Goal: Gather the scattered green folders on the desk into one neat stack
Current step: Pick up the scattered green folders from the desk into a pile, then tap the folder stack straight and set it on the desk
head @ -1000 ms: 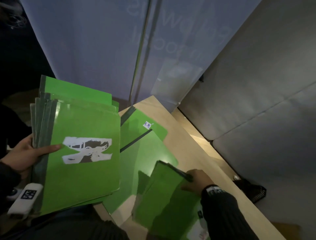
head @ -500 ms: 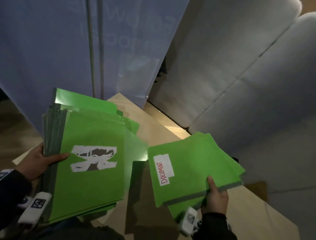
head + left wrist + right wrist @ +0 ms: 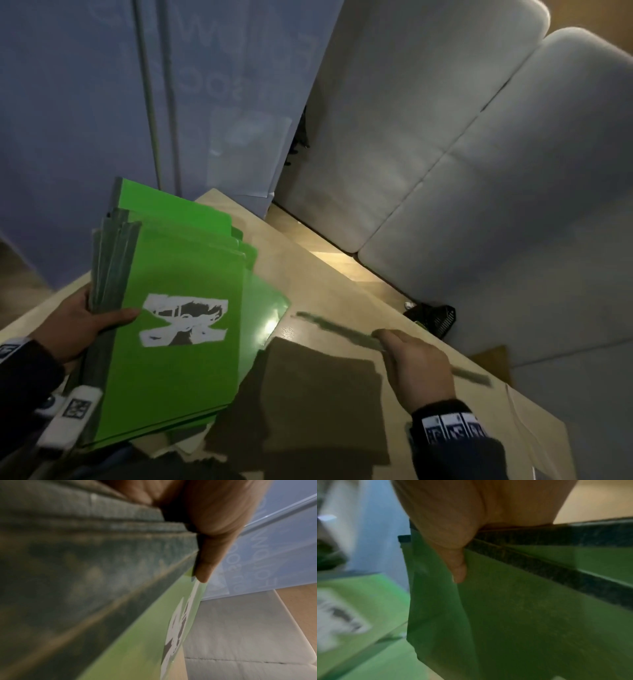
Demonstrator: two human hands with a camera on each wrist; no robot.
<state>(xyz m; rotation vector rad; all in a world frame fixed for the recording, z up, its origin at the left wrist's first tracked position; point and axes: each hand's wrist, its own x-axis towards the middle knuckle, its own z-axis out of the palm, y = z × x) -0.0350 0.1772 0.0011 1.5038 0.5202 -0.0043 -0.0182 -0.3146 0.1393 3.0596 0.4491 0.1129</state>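
At lower left, the left hand (image 3: 80,327) gripped the fanned stack of green folders (image 3: 178,329) by its dark spines, thumb pressed across the torn white label (image 3: 185,323). At lower right, the right hand (image 3: 416,366) pinched more green folders (image 3: 513,615) edge-on above the pale wooden bench (image 3: 325,270), casting a square shadow.

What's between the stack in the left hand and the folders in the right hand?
In the head view, only bare desk and shadow separate the stack from the edge-on folders held by the right hand.
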